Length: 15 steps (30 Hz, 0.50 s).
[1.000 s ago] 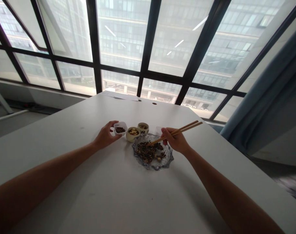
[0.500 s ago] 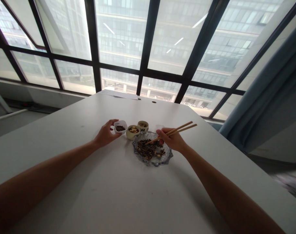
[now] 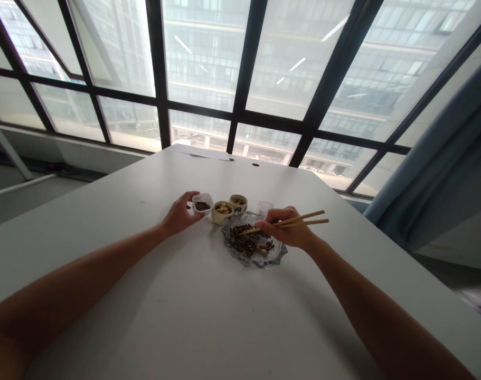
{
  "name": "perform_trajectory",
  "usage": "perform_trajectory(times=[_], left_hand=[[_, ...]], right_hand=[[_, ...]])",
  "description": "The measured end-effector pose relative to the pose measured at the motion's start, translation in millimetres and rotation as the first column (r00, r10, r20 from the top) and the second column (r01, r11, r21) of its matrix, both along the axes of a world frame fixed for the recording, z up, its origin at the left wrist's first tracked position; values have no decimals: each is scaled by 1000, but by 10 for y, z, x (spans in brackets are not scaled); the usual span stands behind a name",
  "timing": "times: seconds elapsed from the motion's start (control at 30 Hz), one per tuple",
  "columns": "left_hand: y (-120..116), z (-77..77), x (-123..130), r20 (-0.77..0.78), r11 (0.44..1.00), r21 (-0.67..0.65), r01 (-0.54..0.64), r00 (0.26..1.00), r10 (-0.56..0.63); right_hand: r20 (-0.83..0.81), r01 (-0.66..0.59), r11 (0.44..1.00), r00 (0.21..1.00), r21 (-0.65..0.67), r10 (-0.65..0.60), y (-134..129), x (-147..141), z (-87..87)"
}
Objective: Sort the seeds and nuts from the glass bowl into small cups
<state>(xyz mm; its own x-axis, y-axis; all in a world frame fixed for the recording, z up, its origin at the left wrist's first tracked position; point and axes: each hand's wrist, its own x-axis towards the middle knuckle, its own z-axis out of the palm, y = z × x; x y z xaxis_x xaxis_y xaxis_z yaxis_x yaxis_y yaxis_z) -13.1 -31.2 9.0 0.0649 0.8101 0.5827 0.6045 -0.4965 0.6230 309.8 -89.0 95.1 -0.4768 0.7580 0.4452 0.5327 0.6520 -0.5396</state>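
My left hand (image 3: 179, 214) grips a small white plastic cup (image 3: 208, 210) that holds dark seeds. A pair of wooden chopsticks (image 3: 303, 219) is in my right hand (image 3: 285, 227), above the right side of a clear glass bowl (image 3: 277, 257). The chopstick tips touch or hover just over the dark striped seeds (image 3: 242, 243) in the bowl, where a few pale nuts also lie. Between the white cup and the bowl stands a cream cup (image 3: 220, 217) of pale nuts. Behind it is a second cream cup (image 3: 243, 207) with dark marks on its side.
Another clear plastic cup (image 3: 265, 206) stands behind the bowl, partly hidden by my right hand. Papers (image 3: 203, 153) lie at the white table's (image 3: 185, 327) far edge, by the windows. A blue curtain (image 3: 430, 158) hangs at the right.
The whole view has shifted, so the table items appear slightly further right. The chopsticks lie flatter, and my right hand has turned a little. My left hand keeps its hold on the white cup.
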Motion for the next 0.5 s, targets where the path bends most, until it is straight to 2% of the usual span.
perform_trajectory(times=[0.13,0.3,0.5], left_hand=[[-11,10,9,5,1000,-12,1,1000,-1],[-23,20,12,10,1000,-5,4,1000,-4],[-21,19,5,8,1000,-20,-1,1000,1]], right_hand=[[23,-11,1000,1000,21,10,-42,-38,23],[-6,-18,999,1000,-42,17,-49,-37,34],[-195,27,978,978,-207,-68,49,12,-9]])
